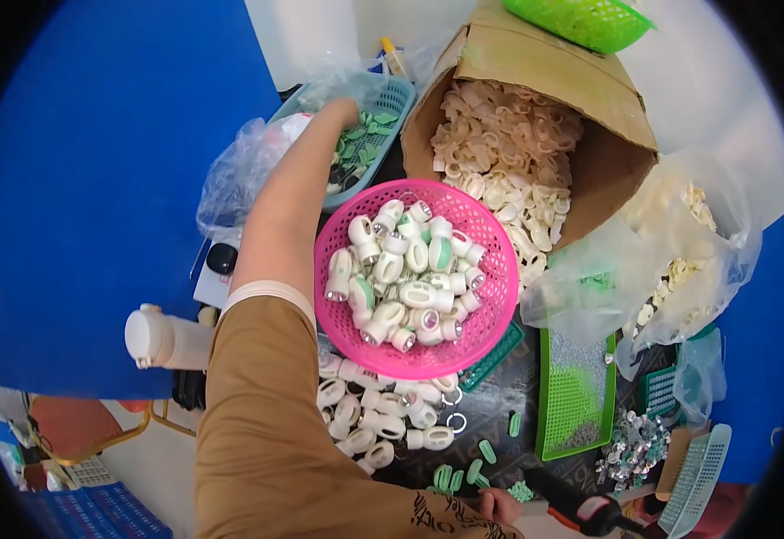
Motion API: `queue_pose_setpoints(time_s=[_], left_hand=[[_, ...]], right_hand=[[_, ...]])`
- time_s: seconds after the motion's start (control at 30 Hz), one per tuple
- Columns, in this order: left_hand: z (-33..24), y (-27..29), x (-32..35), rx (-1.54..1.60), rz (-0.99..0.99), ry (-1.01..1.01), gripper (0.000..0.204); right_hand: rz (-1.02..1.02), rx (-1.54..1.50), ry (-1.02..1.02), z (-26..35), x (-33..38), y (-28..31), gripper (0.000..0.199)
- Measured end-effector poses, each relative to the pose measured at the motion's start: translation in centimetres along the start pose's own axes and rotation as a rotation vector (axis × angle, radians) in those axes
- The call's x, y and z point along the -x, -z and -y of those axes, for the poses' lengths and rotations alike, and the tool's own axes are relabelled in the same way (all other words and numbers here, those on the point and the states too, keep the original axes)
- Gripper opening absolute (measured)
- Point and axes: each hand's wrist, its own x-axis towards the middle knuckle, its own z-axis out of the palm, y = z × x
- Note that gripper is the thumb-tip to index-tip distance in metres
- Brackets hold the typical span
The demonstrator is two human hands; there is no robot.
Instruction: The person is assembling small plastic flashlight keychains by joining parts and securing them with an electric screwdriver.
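My left arm reaches far forward, and my left hand (341, 111) dips into a light blue basket (403, 94) of small green plastic pieces (365, 144). Its fingers are hidden, so I cannot tell what they hold. At the lower edge, my right hand (498, 507) shows only in part, its fingers curled; anything inside them is hidden. Close by it are loose green oval pieces (474, 472) and a black power screwdriver (580, 508) with a red part. A pink basket (500, 310) full of white keychain flashlights (417, 256) stands in the middle.
More white flashlights (383, 422) lie on the dark table below the pink basket. A cardboard box (544, 58) of white plastic parts is at the back. To the right are a green tray (546, 395), plastic bags (688, 260) and shiny small parts (633, 449). A white bottle (167, 340) stands left.
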Motion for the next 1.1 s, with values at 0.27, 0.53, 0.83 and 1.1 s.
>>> queue_pose_setpoints(time_s=[0.27, 0.53, 0.83, 1.1], left_hand=[[-0.9, 0.0, -0.9, 0.013, -0.359, 0.253, 0.03], [1.2, 1.1, 1.7, 0.067, 0.084, 0.32, 0.056], [-3.3, -0.8, 2.2, -0.046, 0.151, 0.423, 0.082], [-2.4, -0.6, 1.1, 0.13, 0.231, 0.505, 0.093]], right_hand=[[0.608, -0.756, -1.099, -24.2, 15.5, -0.1, 0.018], [0.797, -0.806, -1.296, -23.5, 14.8, -1.6, 0.03], [0.723, -0.754, -1.346, -8.3, 2.1, 0.0, 0.041], [0.528, -1.085, -1.3, -11.2, 5.8, 0.2, 0.047]])
